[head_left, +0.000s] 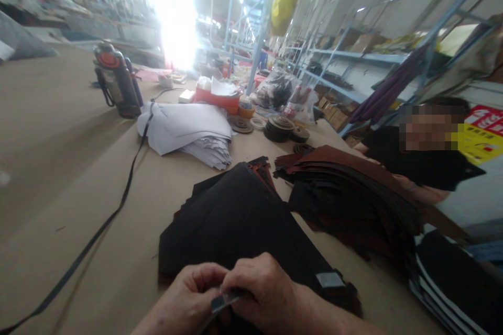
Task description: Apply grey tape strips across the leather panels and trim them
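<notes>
Low in the head view, my left hand (192, 293) and my right hand (267, 285) meet with fingers closed on a small shiny grey strip (225, 301). Its kind is not clear, and my fingers cover part of it. Beneath and just beyond both hands lies a fanned stack of black cut fabric pieces (236, 220), with some reddish-brown edges at its far end. A small pale grey label (330, 279) rests on the stack's right corner, near my right wrist.
Right of the stack lies a larger pile of brown and black pieces (346, 183); a person (420, 162) sits beyond it. White sheets (188, 128), tape rolls (279, 128) and a flask (116, 84) stand farther back. A black strap (126, 193) crosses the table (58, 167) leftward.
</notes>
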